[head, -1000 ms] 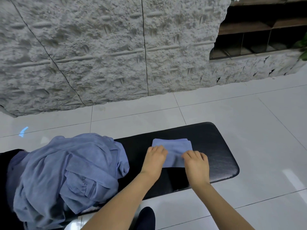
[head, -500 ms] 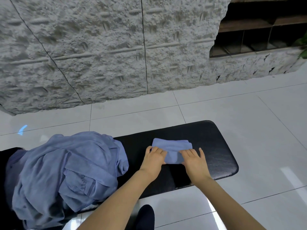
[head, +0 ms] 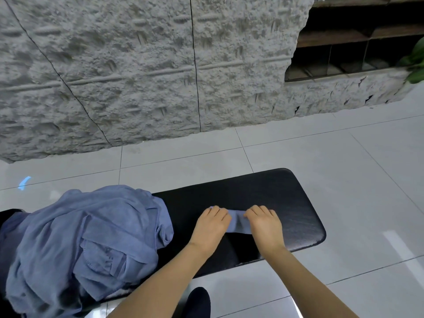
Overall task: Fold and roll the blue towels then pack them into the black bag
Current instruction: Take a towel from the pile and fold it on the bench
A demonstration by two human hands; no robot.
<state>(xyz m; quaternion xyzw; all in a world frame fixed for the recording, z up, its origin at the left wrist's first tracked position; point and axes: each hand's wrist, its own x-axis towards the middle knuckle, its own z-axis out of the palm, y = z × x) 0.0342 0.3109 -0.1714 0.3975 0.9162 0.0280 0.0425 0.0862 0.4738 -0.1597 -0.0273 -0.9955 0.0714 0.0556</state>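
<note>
A small blue towel (head: pixel 238 222) lies on the black padded bench (head: pixel 286 203), now a narrow roll mostly covered by my hands. My left hand (head: pixel 212 223) sits on its left half and my right hand (head: pixel 263 222) on its right half, fingers curled over the top of the roll. A heap of loose blue towels (head: pixel 87 239) covers the bench's left part. At the far left edge a dark shape (head: pixel 9 214) shows under the heap; I cannot tell whether it is the black bag.
The bench stands on pale floor tiles (head: pixel 344 161) in front of a rough stone wall (head: pixel 160 65). A dark shelf recess (head: pixel 344 53) opens in the wall at the upper right. A dark shoe tip (head: pixel 198 301) shows below the bench's near edge.
Both hands have moved away from me along the bench, rolling the towel. The flat folded piece seen earlier has shrunk to a narrow roll under my fingers.
</note>
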